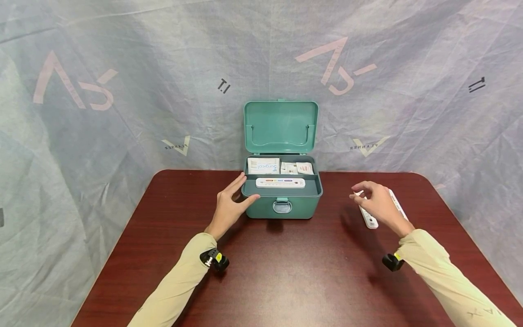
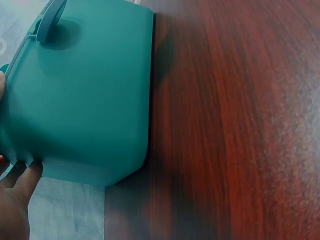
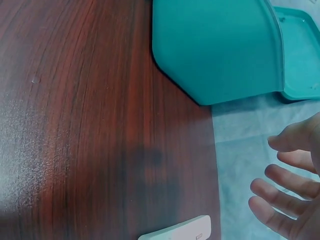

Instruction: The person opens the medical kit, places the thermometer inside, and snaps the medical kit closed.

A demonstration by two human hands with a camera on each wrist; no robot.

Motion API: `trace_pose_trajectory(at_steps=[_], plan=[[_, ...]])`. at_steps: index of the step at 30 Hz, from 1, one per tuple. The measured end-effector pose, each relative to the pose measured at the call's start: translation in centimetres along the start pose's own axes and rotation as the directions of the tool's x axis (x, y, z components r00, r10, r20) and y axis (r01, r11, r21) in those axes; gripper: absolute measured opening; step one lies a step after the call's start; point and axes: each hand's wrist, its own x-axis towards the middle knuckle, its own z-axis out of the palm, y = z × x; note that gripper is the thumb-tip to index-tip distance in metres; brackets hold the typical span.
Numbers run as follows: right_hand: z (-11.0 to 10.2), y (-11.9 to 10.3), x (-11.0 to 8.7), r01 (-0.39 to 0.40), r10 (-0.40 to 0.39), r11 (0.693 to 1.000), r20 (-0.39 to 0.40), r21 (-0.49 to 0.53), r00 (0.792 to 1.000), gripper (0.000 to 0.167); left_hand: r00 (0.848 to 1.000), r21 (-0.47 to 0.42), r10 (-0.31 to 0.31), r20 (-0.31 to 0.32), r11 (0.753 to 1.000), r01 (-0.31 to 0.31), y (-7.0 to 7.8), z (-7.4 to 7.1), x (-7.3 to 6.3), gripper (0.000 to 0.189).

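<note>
The reddish-brown surface (image 1: 286, 263) spread beneath the hands: the left hand (image 1: 232, 208), fingers extended, touched the side of the green box (image 1: 261, 209), likely steadying it, while the loosely bent right hand (image 1: 382, 204) held nothing above two slim white cases (image 1: 371, 221), apparently laid within reach. Right of the left hand, a third white case (image 1: 280, 183) lay in the front compartment (image 1: 313, 186); packets (image 1: 263, 165) sat farther off, before a lid (image 1: 281, 125) presumably raised for access.
</note>
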Motion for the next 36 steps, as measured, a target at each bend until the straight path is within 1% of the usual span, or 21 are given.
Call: trace_pose_trajectory(at_steps=[12,20,27,31,33,36], plan=[[0.4,1.0,-0.3,0.016,-0.018,0.999,-0.044,-0.032,0.999,0.018,1.000,0.000,0.009,-0.001,1.000,-0.009,0.0,0.0,0.0,0.064],[0.7,1.3,-0.6,0.034,-0.035,0.999,-0.083,-0.016,0.996,0.020,1.000,-0.004,0.009,0.001,1.000,-0.009,-0.1,-0.1,0.0,0.063],[0.7,1.6,-0.9,0.014,-0.016,1.000,-0.068,-0.025,0.998,0.023,1.000,-0.001,-0.002,0.002,1.000,0.002,0.0,-0.1,0.0,0.063],[0.8,1.9,-1.1,0.010,-0.012,1.000,-0.065,-0.030,0.998,0.024,1.000,-0.003,0.003,-0.002,1.000,-0.003,0.0,0.0,0.0,0.063],[0.8,2.1,-1.2,0.015,-0.017,0.999,-0.067,-0.034,0.998,0.023,1.000,-0.003,0.002,-0.002,1.000,-0.002,-0.4,0.0,0.0,0.063],[0.9,2.5,-1.4,0.014,-0.017,0.999,-0.065,-0.043,0.998,0.024,1.000,-0.003,0.006,-0.006,1.000,-0.006,-1.8,0.2,0.1,0.065]])
